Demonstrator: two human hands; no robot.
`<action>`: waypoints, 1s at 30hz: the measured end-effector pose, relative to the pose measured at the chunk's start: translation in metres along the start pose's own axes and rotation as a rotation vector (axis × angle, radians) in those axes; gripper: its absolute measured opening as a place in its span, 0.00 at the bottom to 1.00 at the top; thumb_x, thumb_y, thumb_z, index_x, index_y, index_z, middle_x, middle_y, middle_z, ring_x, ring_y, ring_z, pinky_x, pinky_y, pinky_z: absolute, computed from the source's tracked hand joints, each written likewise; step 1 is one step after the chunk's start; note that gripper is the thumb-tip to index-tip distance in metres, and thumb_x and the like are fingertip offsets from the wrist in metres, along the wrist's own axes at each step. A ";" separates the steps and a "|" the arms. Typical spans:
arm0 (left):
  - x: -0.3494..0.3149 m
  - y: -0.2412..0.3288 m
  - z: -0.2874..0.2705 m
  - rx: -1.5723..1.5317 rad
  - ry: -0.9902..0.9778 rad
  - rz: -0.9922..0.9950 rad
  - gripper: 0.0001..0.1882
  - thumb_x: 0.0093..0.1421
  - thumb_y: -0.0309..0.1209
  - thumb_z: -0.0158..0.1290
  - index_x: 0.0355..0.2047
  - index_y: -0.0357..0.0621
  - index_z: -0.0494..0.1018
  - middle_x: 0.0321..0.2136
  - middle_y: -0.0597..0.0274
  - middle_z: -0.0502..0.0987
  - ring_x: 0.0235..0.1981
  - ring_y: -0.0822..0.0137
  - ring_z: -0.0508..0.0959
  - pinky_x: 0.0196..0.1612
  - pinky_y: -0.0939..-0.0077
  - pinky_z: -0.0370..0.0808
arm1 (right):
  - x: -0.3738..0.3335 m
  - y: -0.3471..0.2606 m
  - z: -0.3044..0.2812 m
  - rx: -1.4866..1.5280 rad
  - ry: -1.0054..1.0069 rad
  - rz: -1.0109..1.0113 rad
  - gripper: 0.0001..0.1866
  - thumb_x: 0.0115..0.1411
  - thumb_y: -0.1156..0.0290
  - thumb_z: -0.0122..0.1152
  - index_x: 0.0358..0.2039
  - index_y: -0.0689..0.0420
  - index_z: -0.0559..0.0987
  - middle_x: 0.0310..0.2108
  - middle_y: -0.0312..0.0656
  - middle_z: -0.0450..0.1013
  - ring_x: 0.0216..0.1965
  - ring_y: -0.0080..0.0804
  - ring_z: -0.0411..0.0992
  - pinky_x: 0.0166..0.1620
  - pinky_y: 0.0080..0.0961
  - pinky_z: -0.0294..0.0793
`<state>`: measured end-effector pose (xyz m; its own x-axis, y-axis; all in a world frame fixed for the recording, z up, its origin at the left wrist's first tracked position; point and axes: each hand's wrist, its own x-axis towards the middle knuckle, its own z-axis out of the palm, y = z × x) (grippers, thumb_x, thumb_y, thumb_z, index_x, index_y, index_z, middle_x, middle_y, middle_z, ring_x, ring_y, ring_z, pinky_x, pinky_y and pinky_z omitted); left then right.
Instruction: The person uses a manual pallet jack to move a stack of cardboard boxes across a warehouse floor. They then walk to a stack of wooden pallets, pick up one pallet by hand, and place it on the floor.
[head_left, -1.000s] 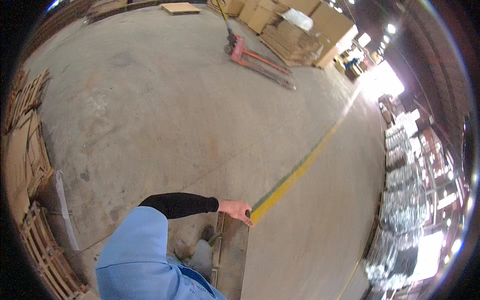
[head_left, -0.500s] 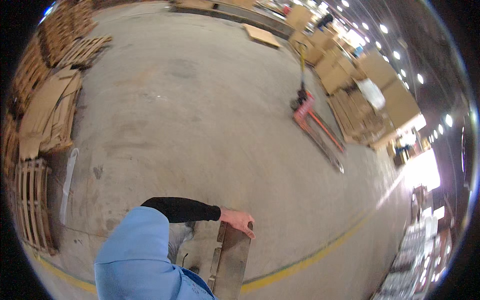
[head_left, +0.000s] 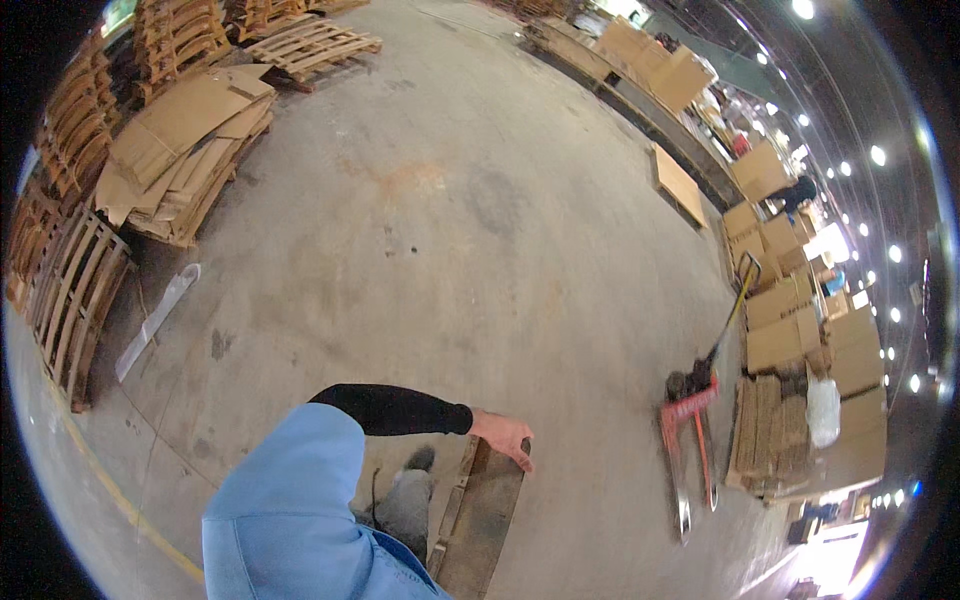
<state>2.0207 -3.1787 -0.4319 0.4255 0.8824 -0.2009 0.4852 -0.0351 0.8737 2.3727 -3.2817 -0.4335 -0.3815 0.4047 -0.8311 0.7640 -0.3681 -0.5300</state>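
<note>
My left arm, in a light blue garment with a black lower sleeve, reaches across in front of me. My left hand (head_left: 503,436) is closed over the far end of a worn wooden pallet (head_left: 485,520), with its fingers bent round the edge. Only a long dark board and part of the slatted side of the pallet show; the remainder runs out of the lower edge. Beside it, a grey trouser leg and a dark shoe (head_left: 421,459) of mine are visible. My right hand is out of view.
Stacked wooden pallets (head_left: 180,40), flattened cardboard (head_left: 190,140) and a leaning pallet (head_left: 82,290) line the left. A white strip (head_left: 158,322) lies on the concrete floor (head_left: 420,270). At right stand a red pallet jack (head_left: 690,402) and cardboard boxes (head_left: 785,320). A flat panel (head_left: 678,187) lies farther back.
My view has swung to the left, so the pallet jack and boxes sit farther right and lower. My left hand keeps its grip on the pallet; a shoe now shows beside it.
</note>
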 end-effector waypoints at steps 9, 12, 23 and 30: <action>0.010 -0.170 -0.277 -0.131 0.229 -0.090 0.43 0.50 0.68 0.52 0.51 0.42 0.71 0.43 0.52 0.78 0.42 0.53 0.77 0.45 0.62 0.73 | 0.161 -0.234 -0.058 -0.047 -0.056 0.031 0.24 0.57 0.76 0.53 0.56 0.59 0.70 0.45 0.42 0.76 0.41 0.27 0.73 0.50 0.23 0.68; -0.013 -0.219 -0.361 0.007 0.316 -0.066 0.41 0.53 0.65 0.52 0.52 0.41 0.70 0.42 0.52 0.78 0.42 0.53 0.77 0.46 0.61 0.73 | 0.193 -0.310 -0.070 -0.043 -0.069 0.048 0.24 0.57 0.76 0.53 0.56 0.59 0.70 0.45 0.42 0.76 0.41 0.28 0.73 0.50 0.23 0.67; -0.058 -0.376 -0.773 -0.108 0.430 -0.335 0.54 0.52 0.70 0.48 0.60 0.30 0.59 0.52 0.36 0.69 0.52 0.47 0.72 0.50 0.59 0.71 | 0.368 -0.667 -0.111 -0.120 -0.087 -0.053 0.22 0.59 0.75 0.51 0.56 0.58 0.70 0.46 0.42 0.76 0.42 0.28 0.73 0.52 0.23 0.67; -0.027 -0.467 -1.032 -0.082 0.509 -0.392 0.52 0.51 0.70 0.49 0.56 0.28 0.64 0.53 0.38 0.70 0.55 0.48 0.70 0.55 0.61 0.69 | 0.534 -0.841 -0.141 -0.174 -0.245 -0.191 0.24 0.59 0.72 0.53 0.57 0.61 0.69 0.49 0.44 0.75 0.46 0.30 0.72 0.56 0.23 0.63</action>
<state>0.9946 -2.7022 -0.3770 -0.1967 0.9352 -0.2946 0.4621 0.3534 0.8133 1.5997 -2.6382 -0.4081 -0.6234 0.2319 -0.7467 0.7360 -0.1481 -0.6605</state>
